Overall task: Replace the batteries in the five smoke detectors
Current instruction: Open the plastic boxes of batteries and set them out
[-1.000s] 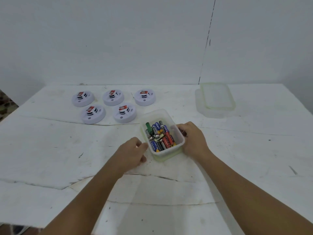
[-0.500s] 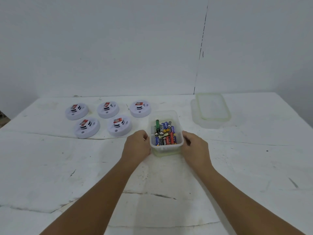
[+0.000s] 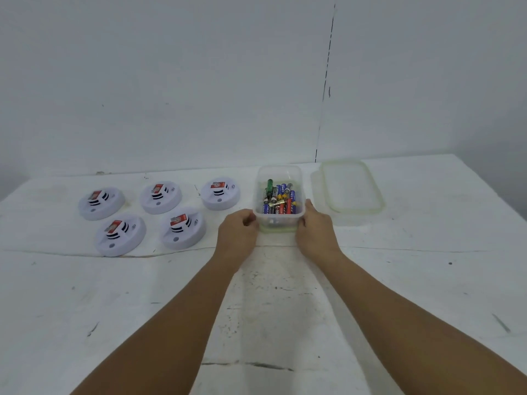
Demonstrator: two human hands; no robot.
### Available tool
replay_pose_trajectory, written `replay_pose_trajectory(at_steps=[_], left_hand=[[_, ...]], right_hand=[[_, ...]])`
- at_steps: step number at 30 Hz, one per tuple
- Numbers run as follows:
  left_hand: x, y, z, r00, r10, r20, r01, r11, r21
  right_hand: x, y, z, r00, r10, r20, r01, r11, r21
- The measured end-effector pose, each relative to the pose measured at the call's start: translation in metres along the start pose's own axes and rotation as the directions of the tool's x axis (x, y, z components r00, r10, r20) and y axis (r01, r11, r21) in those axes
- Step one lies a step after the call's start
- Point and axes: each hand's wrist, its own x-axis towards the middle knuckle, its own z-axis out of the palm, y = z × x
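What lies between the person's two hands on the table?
In the head view, the clear plastic container of mixed batteries sits between the left hand and right hand, which hold its sides.

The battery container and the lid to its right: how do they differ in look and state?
The battery container is deep, with tall clear walls, while the lid is shallow and flat. The container holds many batteries; the lid holds nothing. The left hand and right hand grip the container at its sides; the lid lies untouched. Both are clear plastic, rounded rectangles, and rest on the white table.
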Motion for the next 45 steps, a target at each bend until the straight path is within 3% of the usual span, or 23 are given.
replay_pose_trajectory(at_steps=[4,11,15,19,22,24,27,30,33,38,45], left_hand=[[-0.005,-0.005,0.005,0.996,0.075,-0.046,-0.072,0.994,0.078],[-0.008,-0.010,0.002,0.993,0.111,-0.039,-0.108,0.992,0.058],[-0.014,-0.009,0.001,0.995,0.078,-0.053,-0.079,0.997,-0.003],[-0.038,-0.004,0.002,0.973,-0.024,-0.230,-0.013,0.988,-0.155],[-0.071,0.008,0.006,0.942,-0.047,-0.333,-0.048,0.961,-0.272],[-0.094,0.022,0.012,0.964,0.012,-0.266,-0.089,0.956,-0.280],[-0.117,0.048,0.022,0.995,0.087,-0.044,-0.095,0.963,-0.253],[-0.117,0.068,0.031,0.977,0.016,0.211,0.037,0.969,-0.244],[-0.107,0.087,0.044,0.922,-0.125,0.367,0.243,0.923,-0.298],[-0.087,0.113,0.079,0.832,-0.289,0.475,0.493,0.777,-0.392],[-0.066,0.136,0.108,0.773,-0.370,0.516,0.626,0.581,-0.520]], right_hand=[[0.001,0.001,0.001,0.999,0.046,-0.002,-0.046,0.999,0.012],[-0.022,0.001,0.003,0.999,0.032,-0.020,-0.031,0.999,0.008],[-0.062,0.007,-0.003,0.983,-0.081,-0.163,0.085,0.996,0.014],[-0.068,0.007,-0.036,0.869,-0.321,-0.376,0.265,0.945,-0.194],[-0.053,0.015,-0.062,0.839,-0.320,-0.441,0.164,0.920,-0.355],[-0.041,0.024,-0.077,0.887,-0.237,-0.397,0.051,0.904,-0.425],[-0.030,0.036,-0.090,0.983,-0.048,-0.175,-0.038,0.889,-0.456],[-0.030,0.039,-0.100,0.999,0.039,-0.037,-0.051,0.914,-0.402],[-0.036,0.036,-0.107,0.995,-0.033,-0.093,-0.010,0.905,-0.425],[-0.042,0.039,-0.115,0.987,-0.114,-0.118,0.041,0.868,-0.495],[-0.040,0.053,-0.122,0.996,-0.021,0.090,0.053,0.927,-0.372]])
